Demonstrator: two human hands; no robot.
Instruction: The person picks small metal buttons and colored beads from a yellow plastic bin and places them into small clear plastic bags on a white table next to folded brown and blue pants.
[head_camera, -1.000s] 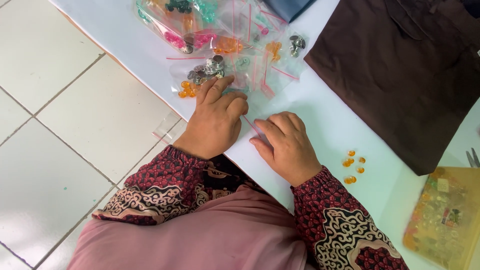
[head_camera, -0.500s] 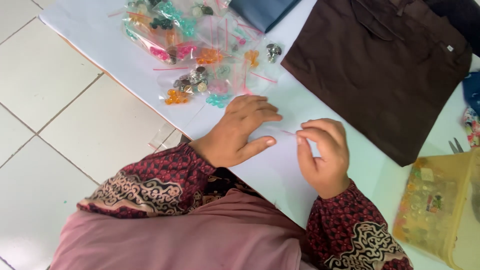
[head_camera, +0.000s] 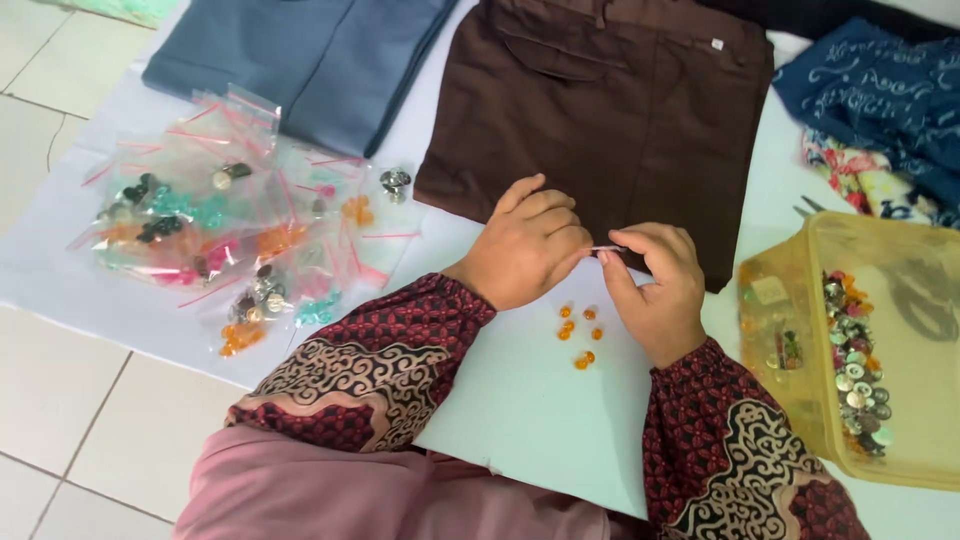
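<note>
Both hands (head_camera: 590, 268) pinching a small clear bag (head_camera: 607, 249) above orange beads (head_camera: 580, 333)

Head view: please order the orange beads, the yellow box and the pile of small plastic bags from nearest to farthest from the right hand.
From the right hand:
1. Orange beads, just beside it on the white sheet, toward the left.
2. Yellow box, on its right side.
3. Pile of small plastic bags, far left, beyond the left hand.
</note>
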